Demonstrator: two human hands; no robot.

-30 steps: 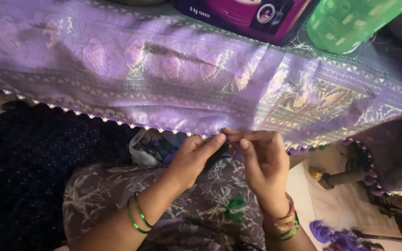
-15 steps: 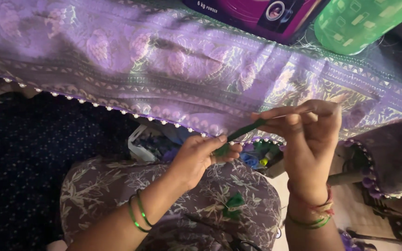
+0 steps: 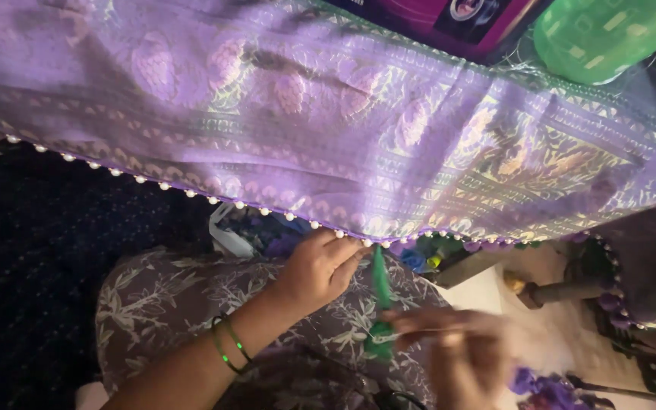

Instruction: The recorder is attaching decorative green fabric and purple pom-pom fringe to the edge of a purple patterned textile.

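Draped across the view: shimmering purple woven cloth (image 3: 328, 129) with a white-beaded lower edge (image 3: 191, 193). Left hand (image 3: 320, 267) pinching that edge. Right hand (image 3: 449, 353) blurred below, apart, seemingly drawing taut green thread (image 3: 380, 277); grip unclear.

cloth (image 3: 328, 129): pale purple with a woven sheen, paisley and leaf motifs in lilac and yellow-green, bands of small triangles near the hem
bead edging (image 3: 161, 184): white beads on a purple border
tassel (image 3: 380, 277): green
bangles (image 3: 227, 343): green, thin
garment on lap (image 3: 184, 296): grey-mauve with pale leaf and flower print
dark fabric (image 3: 32, 250): navy with tiny light dots
box (image 3: 449, 19): magenta and dark purple
bottle (image 3: 601, 34): bright green
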